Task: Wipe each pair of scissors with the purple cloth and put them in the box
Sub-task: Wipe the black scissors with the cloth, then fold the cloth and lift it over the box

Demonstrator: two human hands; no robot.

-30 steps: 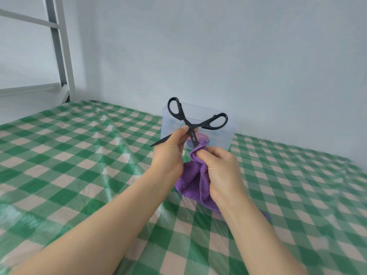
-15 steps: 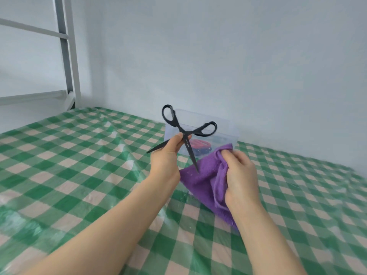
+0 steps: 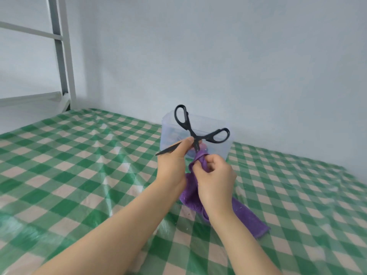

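Head view: left hand [image 3: 172, 165] pinches spread black scissors [image 3: 187, 126]; right hand [image 3: 215, 180] grips purple terry cloth [image 3: 245, 217] round one blade, before the clear plastic box [image 3: 220, 150] at the far edge of the green-checked table [image 3: 79, 155].

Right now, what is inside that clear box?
A pinkish shape shows faintly through the box wall; the black scissors and left hand cover the rest.

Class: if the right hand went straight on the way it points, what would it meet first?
Probably the black scissors held open by the left hand; the clear box lies behind, though depth is unclear.
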